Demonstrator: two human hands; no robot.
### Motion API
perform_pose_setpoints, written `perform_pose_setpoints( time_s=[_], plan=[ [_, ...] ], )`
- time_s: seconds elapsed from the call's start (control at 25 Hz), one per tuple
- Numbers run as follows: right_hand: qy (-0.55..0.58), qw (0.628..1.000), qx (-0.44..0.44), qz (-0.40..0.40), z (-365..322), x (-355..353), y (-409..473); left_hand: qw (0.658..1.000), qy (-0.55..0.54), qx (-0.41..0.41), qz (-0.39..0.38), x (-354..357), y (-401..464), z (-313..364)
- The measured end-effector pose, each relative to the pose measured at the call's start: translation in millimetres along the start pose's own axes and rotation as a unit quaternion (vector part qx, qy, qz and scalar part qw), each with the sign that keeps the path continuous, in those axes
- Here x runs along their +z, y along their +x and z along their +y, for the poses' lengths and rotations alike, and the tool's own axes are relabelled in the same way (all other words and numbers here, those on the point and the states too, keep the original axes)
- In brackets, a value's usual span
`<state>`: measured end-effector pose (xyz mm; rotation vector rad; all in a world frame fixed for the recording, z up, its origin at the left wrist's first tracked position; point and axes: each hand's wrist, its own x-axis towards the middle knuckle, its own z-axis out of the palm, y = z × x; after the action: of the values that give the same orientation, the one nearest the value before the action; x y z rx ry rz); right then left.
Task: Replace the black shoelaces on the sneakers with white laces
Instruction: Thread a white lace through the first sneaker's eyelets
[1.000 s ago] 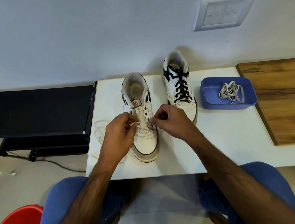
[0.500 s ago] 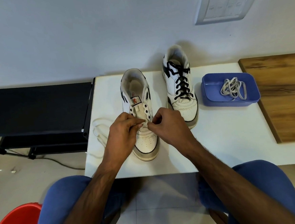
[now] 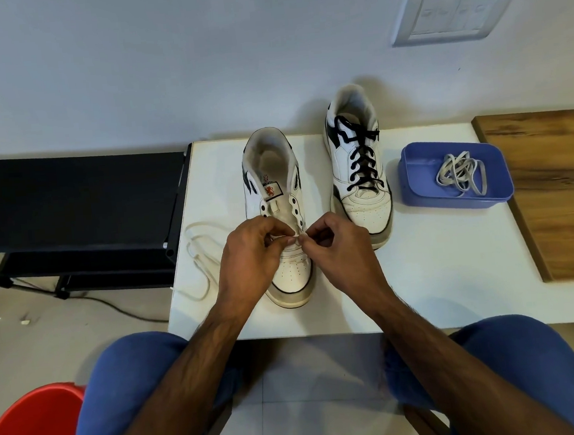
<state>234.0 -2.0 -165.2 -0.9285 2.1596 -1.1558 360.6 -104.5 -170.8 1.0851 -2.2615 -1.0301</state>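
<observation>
Pinching the white lace (image 3: pixel 198 258) over the near sneaker (image 3: pixel 280 214), left hand (image 3: pixel 252 254) and right hand (image 3: pixel 337 247) each grip clamped

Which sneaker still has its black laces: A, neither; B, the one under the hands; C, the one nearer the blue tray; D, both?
C: the sneaker beside the blue tray is laced in black, while the sneaker under the hands shows bare eyelets.

Hands (image 3: pixel 254 250) hide near sneaker (image 3: pixel 277 183) lower eyelets; red chair (image 3: pixel 31 433) cut off.
</observation>
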Motion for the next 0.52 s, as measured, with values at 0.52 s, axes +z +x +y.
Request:
perform_pose_setpoints(
  time_s=[0.52],
  plan=[
    [-0.004, 0.998, -0.002, -0.059, 6.4, -13.0, 8.4, 0.989, 0.113, 0.095, -0.009, -1.6, 5.0, -1.1]
  ],
)
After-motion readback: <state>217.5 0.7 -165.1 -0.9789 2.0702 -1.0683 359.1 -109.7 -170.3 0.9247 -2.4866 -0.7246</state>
